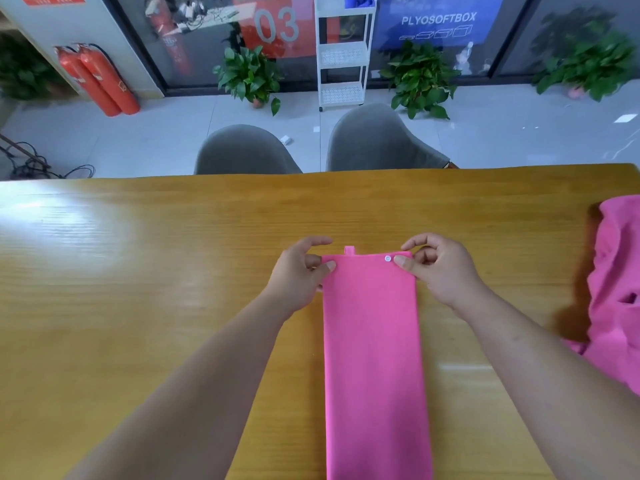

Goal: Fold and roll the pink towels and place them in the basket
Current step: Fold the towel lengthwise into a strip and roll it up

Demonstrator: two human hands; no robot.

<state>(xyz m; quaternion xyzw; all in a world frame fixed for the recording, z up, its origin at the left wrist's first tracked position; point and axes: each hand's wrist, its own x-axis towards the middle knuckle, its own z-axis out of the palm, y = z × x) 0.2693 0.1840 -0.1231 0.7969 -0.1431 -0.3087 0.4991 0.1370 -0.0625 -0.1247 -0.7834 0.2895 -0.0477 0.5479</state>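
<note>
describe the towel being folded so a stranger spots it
On the wooden table, look at the middle. The folded towel is a long, flat pink strip. Unlike the crumpled pink pile at right, it is smooth, with a white snap at its far end.

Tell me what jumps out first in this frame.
A long folded pink towel lies down the middle of the wooden table, running toward the camera. The left hand and right hand pinch its two far corners. A loose heap of pink towels sits at the table's right edge.
</note>
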